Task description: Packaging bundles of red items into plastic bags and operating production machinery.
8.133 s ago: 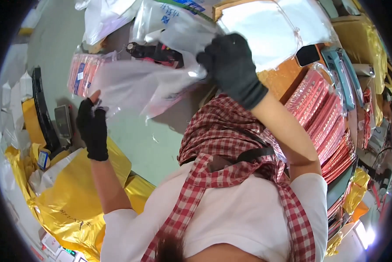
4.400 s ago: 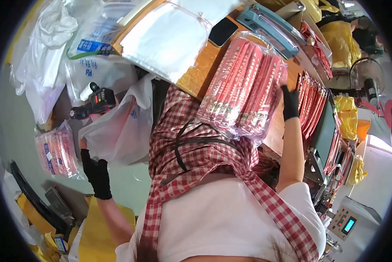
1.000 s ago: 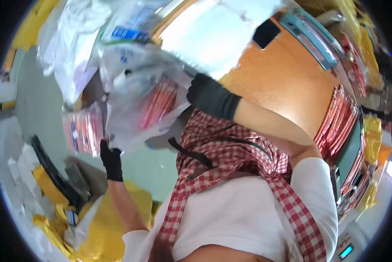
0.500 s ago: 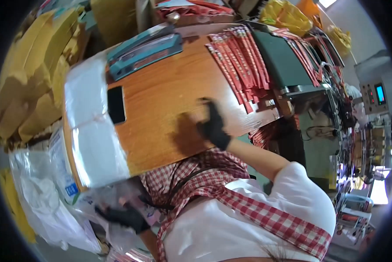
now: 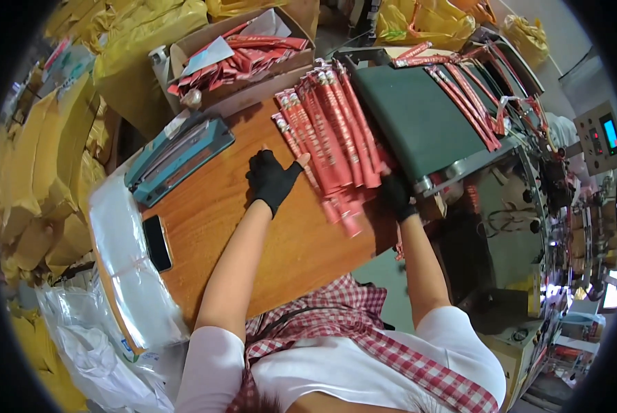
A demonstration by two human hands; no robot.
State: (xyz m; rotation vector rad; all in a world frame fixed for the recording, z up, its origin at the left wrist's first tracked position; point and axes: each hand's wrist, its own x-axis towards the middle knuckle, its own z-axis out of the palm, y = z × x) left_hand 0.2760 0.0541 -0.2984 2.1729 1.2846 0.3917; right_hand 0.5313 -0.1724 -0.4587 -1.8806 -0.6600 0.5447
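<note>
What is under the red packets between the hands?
The red packets lie on the table; its wood shows beside them, but the part directly beneath is covered.

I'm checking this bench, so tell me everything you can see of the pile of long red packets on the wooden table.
The long, slim red packets look like glossy film with pale print. They lie overlapping, roughly side by side and slanted, on the brown wooden table, their near ends staggered; too overlapped to count. The black-gloved left hand has its thumb at their left edge, and the black-gloved right hand is at their lower right; exact contact is unclear. A dark green flat belt sits to their right.
</note>
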